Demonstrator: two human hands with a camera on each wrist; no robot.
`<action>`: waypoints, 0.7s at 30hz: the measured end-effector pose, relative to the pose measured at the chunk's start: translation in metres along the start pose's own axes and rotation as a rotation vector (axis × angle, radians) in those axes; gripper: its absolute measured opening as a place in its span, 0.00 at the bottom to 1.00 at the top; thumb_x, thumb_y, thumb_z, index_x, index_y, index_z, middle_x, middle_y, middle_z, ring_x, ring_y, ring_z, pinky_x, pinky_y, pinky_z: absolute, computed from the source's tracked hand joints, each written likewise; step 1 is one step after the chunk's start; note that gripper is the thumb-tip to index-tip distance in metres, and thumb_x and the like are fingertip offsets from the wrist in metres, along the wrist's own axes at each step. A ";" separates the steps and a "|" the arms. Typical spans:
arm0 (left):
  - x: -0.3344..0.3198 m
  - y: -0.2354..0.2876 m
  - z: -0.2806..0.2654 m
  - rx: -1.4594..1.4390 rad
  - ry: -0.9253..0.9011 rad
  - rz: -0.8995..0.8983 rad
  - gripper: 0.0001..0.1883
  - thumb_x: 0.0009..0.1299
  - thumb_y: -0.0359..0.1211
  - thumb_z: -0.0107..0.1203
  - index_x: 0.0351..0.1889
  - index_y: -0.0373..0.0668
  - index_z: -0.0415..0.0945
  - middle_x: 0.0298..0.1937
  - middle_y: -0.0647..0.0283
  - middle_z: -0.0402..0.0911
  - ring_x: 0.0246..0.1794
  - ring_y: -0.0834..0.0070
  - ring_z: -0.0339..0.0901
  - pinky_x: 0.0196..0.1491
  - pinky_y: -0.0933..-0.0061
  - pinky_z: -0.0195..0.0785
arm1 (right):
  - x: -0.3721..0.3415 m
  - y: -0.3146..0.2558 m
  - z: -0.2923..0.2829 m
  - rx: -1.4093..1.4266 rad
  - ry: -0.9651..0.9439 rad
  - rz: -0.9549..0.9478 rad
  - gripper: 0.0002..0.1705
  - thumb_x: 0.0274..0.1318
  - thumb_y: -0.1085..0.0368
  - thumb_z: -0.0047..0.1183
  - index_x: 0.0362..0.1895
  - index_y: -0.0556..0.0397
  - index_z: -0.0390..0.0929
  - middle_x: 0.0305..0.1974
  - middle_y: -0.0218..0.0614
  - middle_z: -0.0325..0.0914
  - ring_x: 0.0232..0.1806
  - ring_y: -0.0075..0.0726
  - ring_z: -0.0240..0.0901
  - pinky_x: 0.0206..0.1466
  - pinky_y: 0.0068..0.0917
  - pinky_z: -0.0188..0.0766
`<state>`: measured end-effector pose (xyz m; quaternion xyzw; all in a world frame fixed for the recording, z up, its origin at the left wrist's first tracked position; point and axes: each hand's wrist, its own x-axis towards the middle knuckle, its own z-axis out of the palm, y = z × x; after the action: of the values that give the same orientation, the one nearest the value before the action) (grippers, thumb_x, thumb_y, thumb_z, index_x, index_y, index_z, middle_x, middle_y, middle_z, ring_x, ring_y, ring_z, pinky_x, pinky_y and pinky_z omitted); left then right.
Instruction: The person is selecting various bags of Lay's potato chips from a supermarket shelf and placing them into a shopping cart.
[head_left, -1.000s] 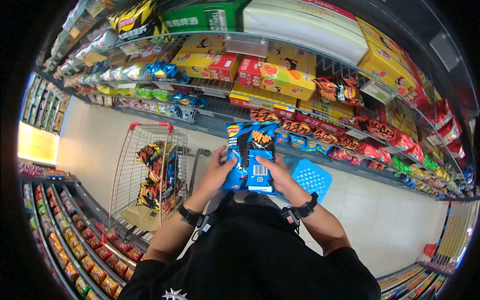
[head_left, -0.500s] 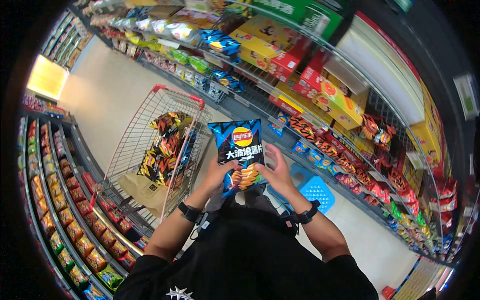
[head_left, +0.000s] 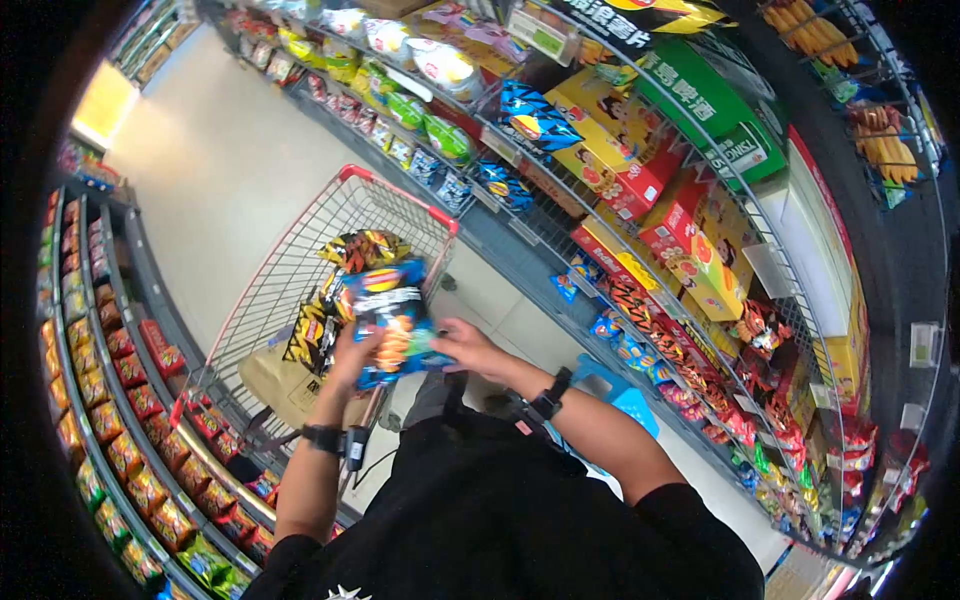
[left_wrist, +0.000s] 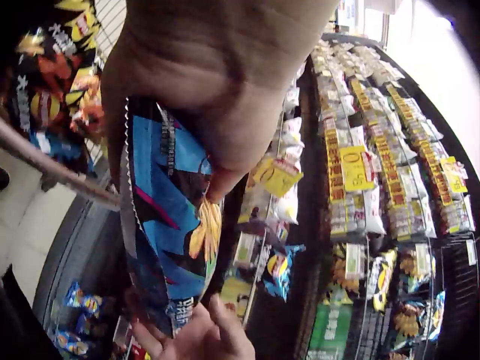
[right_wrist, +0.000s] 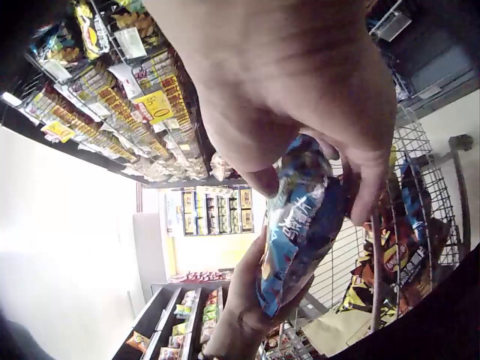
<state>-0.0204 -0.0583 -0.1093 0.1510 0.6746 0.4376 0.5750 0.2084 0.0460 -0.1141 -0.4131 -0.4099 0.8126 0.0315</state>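
A blue chip bag (head_left: 388, 322) is held between both hands at the near side of the cart, overlapping it in the head view. My left hand (head_left: 352, 362) grips its left edge, thumb on the front; my right hand (head_left: 472, 350) pinches its lower right side. In the left wrist view the bag (left_wrist: 169, 217) shows edge-on, with the right fingers at its far end. The right wrist view has the bag (right_wrist: 300, 225) between the right thumb and fingers. Other chip bags (head_left: 318, 325) and a brown paper bag (head_left: 285, 385) lie in the wire cart (head_left: 262, 290).
Shelves with boxes (head_left: 630, 165) and snack bags run along the right; a curved rack of small packs (head_left: 125, 400) stands at the left. A blue stool (head_left: 625, 400) is by the right shelf, and pale floor (head_left: 190, 170) stretches beyond the cart.
Both hands have carried the blue bag left to the cart. Earlier its barcode side faced up; then it was turned to the front. The view has rotated, and the cart appears nearer.
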 end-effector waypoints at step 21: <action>0.169 0.034 0.150 1.038 -0.096 0.848 0.28 0.60 0.33 0.58 0.59 0.33 0.68 0.61 0.40 0.68 0.65 0.49 0.62 0.68 0.58 0.52 | -0.119 0.089 -0.259 0.499 0.825 -0.134 0.30 0.55 0.58 0.59 0.61 0.48 0.66 0.48 0.32 0.75 0.49 0.33 0.74 0.48 0.35 0.72</action>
<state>0.0556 0.1434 -0.1855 0.6790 0.6536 0.2371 0.2356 0.4930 0.1063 -0.1821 -0.6535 -0.1817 0.6507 0.3414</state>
